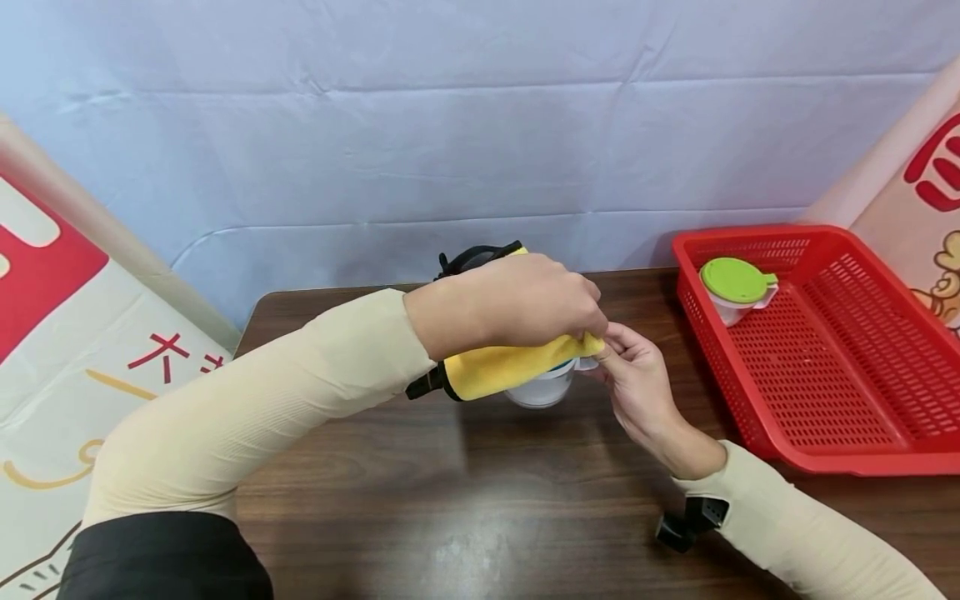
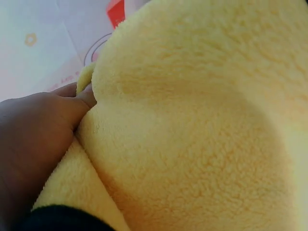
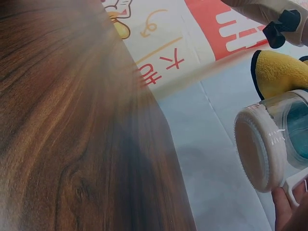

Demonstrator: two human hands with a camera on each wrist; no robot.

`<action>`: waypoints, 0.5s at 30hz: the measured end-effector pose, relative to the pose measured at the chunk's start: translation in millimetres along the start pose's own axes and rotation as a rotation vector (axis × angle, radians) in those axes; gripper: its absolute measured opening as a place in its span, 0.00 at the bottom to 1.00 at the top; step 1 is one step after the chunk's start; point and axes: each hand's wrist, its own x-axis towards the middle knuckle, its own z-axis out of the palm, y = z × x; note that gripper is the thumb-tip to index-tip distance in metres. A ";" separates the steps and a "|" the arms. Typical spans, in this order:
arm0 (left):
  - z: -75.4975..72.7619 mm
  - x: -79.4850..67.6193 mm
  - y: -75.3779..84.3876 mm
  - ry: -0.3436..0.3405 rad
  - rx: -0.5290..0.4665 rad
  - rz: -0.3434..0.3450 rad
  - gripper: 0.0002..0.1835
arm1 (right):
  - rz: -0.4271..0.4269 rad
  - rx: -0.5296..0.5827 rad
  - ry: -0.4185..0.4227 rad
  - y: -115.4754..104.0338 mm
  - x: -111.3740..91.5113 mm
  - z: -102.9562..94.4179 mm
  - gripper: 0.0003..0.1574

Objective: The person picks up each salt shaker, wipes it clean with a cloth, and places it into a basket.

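Note:
My left hand (image 1: 517,300) grips a fluffy yellow cloth (image 1: 495,371) with black edging and lays it over the top of a clear jar (image 1: 542,390). The cloth fills most of the left wrist view, where the left hand (image 2: 43,130) pinches a fold of it. My right hand (image 1: 641,383) holds the jar by its white side handle (image 3: 291,187), its fingertips close to the cloth's corner. In the right wrist view the jar (image 3: 260,144) shows a white base and a teal part through its wall. The cloth hides the jar's top.
A red plastic basket (image 1: 787,462) stands at the right of the brown wooden table (image 1: 450,500). Inside its far left corner sits another jar with a green lid (image 1: 735,280) and a handle. A dark object (image 1: 468,258), partly hidden, is behind the left hand. Pale cloth (image 1: 450,150) hangs behind the table.

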 end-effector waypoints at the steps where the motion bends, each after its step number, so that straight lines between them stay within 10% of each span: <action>1: 0.6 0.9 0.6 -0.005 0.004 -0.002 0.12 | -0.003 0.001 -0.002 0.2 -0.2 -0.2 0.11; 15: 0.5 5.2 6.0 -0.042 0.136 -0.003 0.12 | 0.006 -0.058 0.001 -2.4 -1.0 -0.6 0.16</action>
